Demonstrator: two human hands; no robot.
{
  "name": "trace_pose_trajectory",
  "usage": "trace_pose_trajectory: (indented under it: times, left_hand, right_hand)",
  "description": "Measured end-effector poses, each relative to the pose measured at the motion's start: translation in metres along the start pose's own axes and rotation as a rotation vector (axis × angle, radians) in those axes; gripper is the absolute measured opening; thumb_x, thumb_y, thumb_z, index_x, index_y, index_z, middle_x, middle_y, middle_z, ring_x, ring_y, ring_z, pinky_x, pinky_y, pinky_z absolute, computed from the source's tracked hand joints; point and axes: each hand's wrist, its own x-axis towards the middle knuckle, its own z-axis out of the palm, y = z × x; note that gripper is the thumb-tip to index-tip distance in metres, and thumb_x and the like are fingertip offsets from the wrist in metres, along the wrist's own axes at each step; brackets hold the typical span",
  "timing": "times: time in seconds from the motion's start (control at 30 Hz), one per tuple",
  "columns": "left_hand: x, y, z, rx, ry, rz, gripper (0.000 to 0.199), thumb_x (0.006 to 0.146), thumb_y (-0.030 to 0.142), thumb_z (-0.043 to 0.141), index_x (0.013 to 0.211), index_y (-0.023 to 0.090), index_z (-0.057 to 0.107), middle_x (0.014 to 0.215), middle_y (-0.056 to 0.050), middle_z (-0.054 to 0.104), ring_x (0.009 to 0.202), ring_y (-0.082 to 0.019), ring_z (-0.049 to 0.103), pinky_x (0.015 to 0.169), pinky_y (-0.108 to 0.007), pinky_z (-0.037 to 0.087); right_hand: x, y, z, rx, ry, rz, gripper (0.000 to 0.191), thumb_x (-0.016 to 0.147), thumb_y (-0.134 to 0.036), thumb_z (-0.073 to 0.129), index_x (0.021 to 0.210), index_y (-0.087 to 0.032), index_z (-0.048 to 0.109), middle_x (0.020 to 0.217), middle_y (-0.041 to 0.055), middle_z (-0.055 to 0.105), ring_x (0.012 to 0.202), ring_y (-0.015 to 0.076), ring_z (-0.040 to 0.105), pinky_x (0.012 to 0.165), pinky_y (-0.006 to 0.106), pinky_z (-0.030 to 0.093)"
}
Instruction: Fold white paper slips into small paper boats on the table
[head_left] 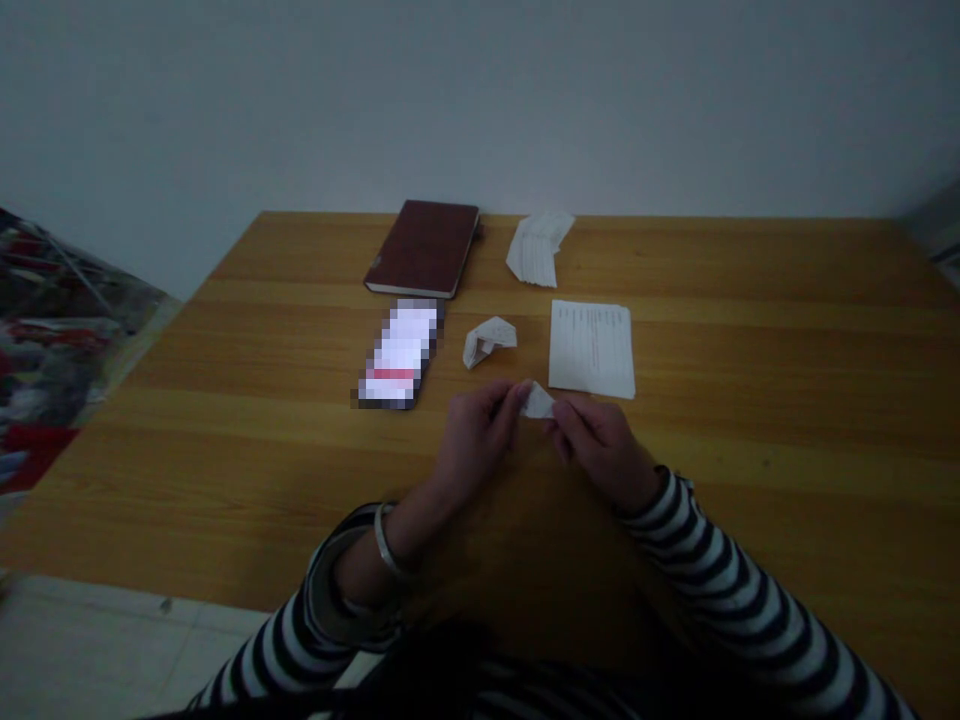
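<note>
Small folded paper (537,402) just below the middle of the frame, raised between my two hands. My left hand (480,430) pinches its left edge, thumb on top; my right hand (604,445) pinches the lower right corner the same way. Handling, as I judge it: next to no weight, fairly stiff along the creases, softer between them, not slippery, easily crumpled or torn if squeezed hard. Best hold: fingertips at edges and corners, light pressure, faces left free. Count: one piece in my fingers; one bent folded form (491,340) near frame centre, perhaps more than one piece; one fanned cluster of folded papers (536,250) upper centre, too tight to number; one pile of printed sheets (592,350) right of centre, sheets uncountable; one brown notebook (426,245) upper left of centre; one phone (399,352) below it, screen lit.
</note>
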Motion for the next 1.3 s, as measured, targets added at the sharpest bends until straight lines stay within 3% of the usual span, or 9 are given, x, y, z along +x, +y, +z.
trace_pose_trajectory:
  times: [0.13, 0.33, 0.47, 0.57, 0.73, 0.87, 1.0, 1.13, 1.3]
  left_hand:
    - [-0.001, -0.002, 0.004, 0.055, 0.060, 0.051, 0.042, 0.096, 0.036, 0.050, 0.059, 0.018, 0.046, 0.050, 0.005, 0.040, 0.048, -0.009, 0.037, 0.045, -0.023, 0.026]
    - [-0.002, -0.003, 0.005, 0.065, 0.045, 0.009, 0.041, 0.097, 0.036, 0.048, 0.060, 0.019, 0.048, 0.047, 0.005, 0.043, 0.045, -0.009, 0.040, 0.044, -0.023, 0.028]
    - [-0.004, -0.003, 0.007, 0.070, -0.032, 0.046, 0.038, 0.096, 0.034, 0.050, 0.063, 0.018, 0.050, 0.049, 0.005, 0.046, 0.046, -0.008, 0.042, 0.045, -0.021, 0.029]
    - [-0.003, -0.007, 0.008, 0.003, -0.131, 0.002, 0.034, 0.097, 0.034, 0.048, 0.068, 0.017, 0.053, 0.052, 0.005, 0.050, 0.048, -0.008, 0.046, 0.046, -0.020, 0.033]
    - [0.003, -0.016, 0.004, -0.316, -0.277, -0.086, 0.021, 0.097, 0.029, 0.045, 0.088, 0.016, 0.060, 0.057, 0.003, 0.057, 0.046, -0.009, 0.054, 0.046, -0.020, 0.043]
    - [0.004, -0.018, 0.001, -0.289, -0.226, -0.109, 0.023, 0.096, 0.028, 0.045, 0.102, 0.015, 0.064, 0.052, 0.004, 0.055, 0.040, -0.009, 0.052, 0.042, -0.019, 0.042]
    - [0.002, -0.016, 0.002, -0.209, -0.190, -0.054, 0.024, 0.096, 0.031, 0.049, 0.104, 0.016, 0.066, 0.064, 0.000, 0.064, 0.056, -0.012, 0.061, 0.056, -0.022, 0.050]
    - [0.004, -0.012, 0.002, -0.427, -0.266, -0.130, 0.037, 0.097, 0.043, 0.046, 0.105, 0.013, 0.067, 0.079, -0.006, 0.071, 0.069, -0.016, 0.067, 0.067, -0.028, 0.055]
    - [0.006, -0.013, -0.002, -0.327, -0.213, -0.078, 0.038, 0.093, 0.037, 0.057, 0.123, 0.015, 0.063, 0.088, -0.008, 0.074, 0.074, -0.017, 0.069, 0.071, -0.030, 0.056]
  right_hand:
    - [-0.002, 0.001, 0.006, 0.062, 0.058, 0.058, 0.040, 0.100, -0.042, 0.039, 0.072, -0.018, 0.055, 0.042, -0.0065, 0.047, 0.037, 0.0086, 0.042, 0.045, 0.022, 0.035]
    - [0.000, 0.005, 0.005, 0.141, -0.023, 0.070, 0.039, 0.099, -0.046, 0.039, 0.079, -0.018, 0.057, 0.052, -0.0041, 0.053, 0.044, 0.0090, 0.046, 0.047, 0.022, 0.037]
    - [0.000, 0.004, 0.005, 0.066, 0.049, 0.035, 0.031, 0.087, -0.045, 0.062, 0.073, -0.017, 0.059, 0.056, -0.0038, 0.053, 0.049, 0.0092, 0.047, 0.047, 0.021, 0.037]
    - [0.000, 0.001, 0.005, 0.055, 0.074, 0.096, 0.034, 0.091, -0.043, 0.058, 0.068, -0.018, 0.058, 0.048, -0.0043, 0.053, 0.040, 0.0088, 0.047, 0.041, 0.021, 0.036]
    - [0.003, 0.003, -0.001, 0.190, -0.034, 0.125, 0.036, 0.097, -0.047, 0.043, 0.076, -0.020, 0.055, 0.053, -0.0022, 0.061, 0.037, 0.0103, 0.054, 0.037, 0.020, 0.042]
    - [0.005, 0.010, -0.001, 0.327, -0.145, 0.146, 0.038, 0.097, -0.050, 0.041, 0.079, -0.020, 0.054, 0.060, 0.0000, 0.065, 0.044, 0.0126, 0.061, 0.042, 0.023, 0.048]
    - [0.007, 0.013, -0.002, 0.256, -0.006, 0.102, 0.033, 0.097, -0.046, 0.044, 0.081, -0.020, 0.056, 0.059, -0.0012, 0.063, 0.047, 0.0127, 0.059, 0.046, 0.024, 0.047]
    - [0.008, 0.011, -0.005, 0.125, 0.131, 0.014, 0.027, 0.094, -0.040, 0.052, 0.083, -0.019, 0.065, 0.060, -0.0018, 0.059, 0.052, 0.0120, 0.056, 0.051, 0.024, 0.045]
    - [0.008, 0.007, -0.004, 0.329, 0.141, 0.155, 0.034, 0.090, -0.043, 0.057, 0.107, -0.015, 0.065, 0.056, -0.0028, 0.060, 0.044, 0.0107, 0.052, 0.043, 0.022, 0.039]
